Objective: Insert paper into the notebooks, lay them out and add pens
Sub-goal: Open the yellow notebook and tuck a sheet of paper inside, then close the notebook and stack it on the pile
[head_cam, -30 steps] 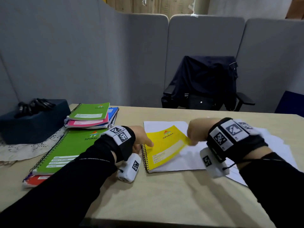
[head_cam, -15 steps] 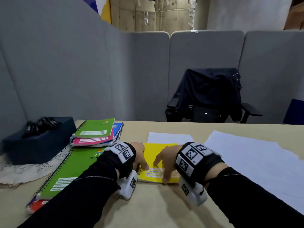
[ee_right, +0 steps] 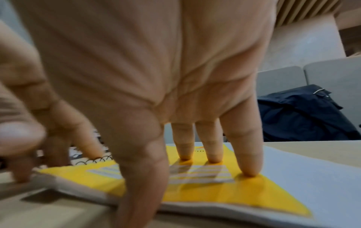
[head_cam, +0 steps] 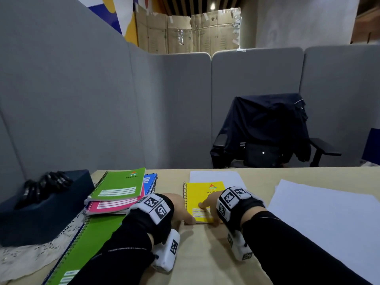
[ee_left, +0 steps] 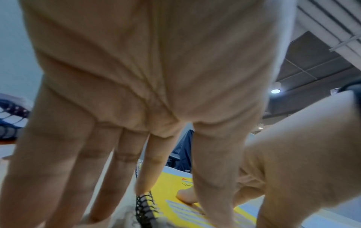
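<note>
A small yellow spiral notebook lies closed on the table, with a white sheet sticking out past its far edge. My left hand rests at its spiral side. Its fingers are straight and touch the table beside the spiral binding. My right hand lies flat on the cover, its straight fingertips pressing on the yellow notebook near the label lines. A stack of loose white paper lies to the right. Black pens sit on a dark blue box at the far left.
Left of my hands is a stack of a green notebook, a pink notebook and a blue notebook. A large green notebook lies nearer, partly on a lace cloth. Grey partitions and a jacket-draped chair stand behind the table.
A second ago my right hand held the yellow cover lifted over the sheet. The cover is now down and both hands rest flat on the notebook. My head has tilted up.
</note>
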A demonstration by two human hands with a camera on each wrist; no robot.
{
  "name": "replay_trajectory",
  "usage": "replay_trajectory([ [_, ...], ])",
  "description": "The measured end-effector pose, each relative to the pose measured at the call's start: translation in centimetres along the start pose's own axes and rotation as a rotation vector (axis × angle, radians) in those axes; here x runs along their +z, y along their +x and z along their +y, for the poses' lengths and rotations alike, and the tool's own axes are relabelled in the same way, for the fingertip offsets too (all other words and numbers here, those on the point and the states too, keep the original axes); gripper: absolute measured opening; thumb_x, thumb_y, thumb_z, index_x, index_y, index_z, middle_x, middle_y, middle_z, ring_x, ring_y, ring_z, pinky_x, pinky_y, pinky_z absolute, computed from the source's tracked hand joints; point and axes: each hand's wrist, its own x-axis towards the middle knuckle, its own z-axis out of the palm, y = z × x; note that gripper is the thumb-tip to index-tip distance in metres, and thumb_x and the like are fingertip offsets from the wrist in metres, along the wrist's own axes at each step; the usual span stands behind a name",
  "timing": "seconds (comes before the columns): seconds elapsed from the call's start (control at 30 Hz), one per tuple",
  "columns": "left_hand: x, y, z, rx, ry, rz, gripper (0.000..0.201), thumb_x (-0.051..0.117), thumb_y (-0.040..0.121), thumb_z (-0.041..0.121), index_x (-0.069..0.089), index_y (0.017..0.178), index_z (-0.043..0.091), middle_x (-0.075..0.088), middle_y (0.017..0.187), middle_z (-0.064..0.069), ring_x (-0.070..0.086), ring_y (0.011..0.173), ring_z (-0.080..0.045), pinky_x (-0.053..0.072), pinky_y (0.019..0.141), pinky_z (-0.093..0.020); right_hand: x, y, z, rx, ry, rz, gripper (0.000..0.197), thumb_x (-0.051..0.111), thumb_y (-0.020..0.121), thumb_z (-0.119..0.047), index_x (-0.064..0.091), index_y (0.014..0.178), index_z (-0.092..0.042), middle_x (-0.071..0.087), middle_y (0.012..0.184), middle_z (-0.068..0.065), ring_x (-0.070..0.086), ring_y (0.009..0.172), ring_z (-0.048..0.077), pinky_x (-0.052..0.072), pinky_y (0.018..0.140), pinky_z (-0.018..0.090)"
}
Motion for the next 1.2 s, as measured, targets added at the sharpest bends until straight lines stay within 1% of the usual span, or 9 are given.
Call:
replay_trajectory([
  [0.1, -0.3, 0.3, 0.2, -0.015, 0.037, -0.038, 0.041, 0.062, 0.077, 0.061, 0.062, 0.076, 0.021, 0.059, 0.068, 0.003, 0.055, 0.071, -0.018, 0.042, 0.068, -0.026, 0.0, 1.6, 1.4, 0.059, -0.019, -0.033, 0.066, 0.061, 0.090, -0.022, 0.029, 0.148, -0.024, 0.039, 0.145, 0.015, 0.044, 0.129, 0.036, 0.044, 0.099, 0.043],
  [0.3, -0.3, 0.7, -0.1, -0.020, 0.058, -0.065, 0.048, 0.063, 0.071, 0.067, 0.067, 0.079, 0.020, 0.064, 0.076, 0.002, 0.057, 0.071, -0.018, 0.046, 0.075, -0.028, 0.2, 4.0, 2.7, 0.098, -0.073, -0.028, 0.068, 0.060, 0.088, -0.024, 0.028, 0.148, -0.028, 0.039, 0.145, 0.013, 0.043, 0.129, 0.038, 0.045, 0.097, 0.049],
  [0.47, 0.0, 0.3, 0.3, -0.015, 0.066, -0.068, 0.056, 0.064, 0.069, 0.069, 0.073, 0.088, 0.017, 0.066, 0.079, 0.001, 0.059, 0.073, -0.019, 0.048, 0.077, -0.029, -0.5, 4.6, 3.3, 0.157, -0.008, -0.083, 0.049, 0.047, 0.098, -0.031, 0.039, 0.145, -0.019, 0.039, 0.148, 0.012, 0.041, 0.133, 0.030, 0.036, 0.106, 0.036],
  [0.57, 0.2, 0.1, 0.3, -0.019, 0.050, -0.067, 0.058, 0.064, 0.069, 0.069, 0.073, 0.091, 0.017, 0.066, 0.081, 0.001, 0.059, 0.074, -0.019, 0.049, 0.080, -0.030, -0.9, 4.6, 3.2, 0.176, 0.075, -0.061, 0.056, 0.055, 0.095, -0.018, 0.035, 0.147, -0.018, 0.040, 0.145, 0.013, 0.043, 0.131, 0.032, 0.039, 0.104, 0.036],
  [0.7, 0.3, -0.2, 0.3, -0.031, 0.038, -0.069, 0.055, 0.061, 0.070, 0.070, 0.070, 0.089, 0.019, 0.065, 0.083, 0.001, 0.058, 0.076, -0.019, 0.046, 0.078, -0.030, -0.9, 4.3, 2.7, 0.204, 0.129, -0.053, 0.046, 0.059, 0.091, -0.022, 0.051, 0.136, -0.015, 0.055, 0.133, 0.010, 0.054, 0.120, 0.031, 0.046, 0.099, 0.038],
  [0.87, 0.6, -0.7, 0.0, -0.039, 0.019, -0.045, 0.056, 0.060, 0.069, 0.071, 0.071, 0.089, 0.020, 0.066, 0.085, 0.001, 0.060, 0.079, -0.020, 0.047, 0.080, -0.031, -0.5, 2.7, 2.5, 0.154, 0.137, 0.015, 0.058, 0.056, 0.093, -0.013, 0.033, 0.147, -0.010, 0.044, 0.141, 0.017, 0.045, 0.128, 0.034, 0.042, 0.103, 0.038],
  [0.97, 0.6, -1.6, -0.9, -0.019, -0.010, -0.026, 0.050, 0.060, 0.074, 0.067, 0.068, 0.083, 0.018, 0.065, 0.084, -0.001, 0.058, 0.077, -0.020, 0.046, 0.077, -0.029, -0.2, 1.2, 1.8, 0.141, 0.188, 0.094, 0.076, 0.064, 0.090, -0.021, 0.021, 0.151, -0.010, 0.033, 0.151, 0.014, 0.035, 0.137, 0.029, 0.032, 0.107, 0.034],
  [1.1, 0.6, -3.0, -2.4, -0.005, -0.260, 0.008, 0.045, 0.063, 0.080, 0.056, 0.072, 0.092, 0.013, 0.072, 0.086, -0.002, 0.059, 0.068, -0.019, 0.050, 0.077, -0.026, -1.1, -1.7, 1.3, 0.169, 0.225, 0.129, 0.071, 0.069, 0.084, -0.034, 0.038, 0.145, -0.014, 0.042, 0.147, 0.006, 0.040, 0.134, 0.023, 0.036, 0.105, 0.030],
  [1.2, 0.0, -4.5, -4.6, -0.060, -0.376, 0.142, 0.042, 0.065, 0.082, 0.050, 0.069, 0.102, 0.013, 0.069, 0.082, -0.003, 0.062, 0.072, -0.019, 0.054, 0.080, -0.029, -1.2, -3.7, 2.0, 0.206, 0.230, 0.162, 0.065, 0.068, 0.084, -0.039, 0.044, 0.142, -0.020, 0.048, 0.141, 0.000, 0.045, 0.130, 0.019, 0.038, 0.101, 0.026],
])
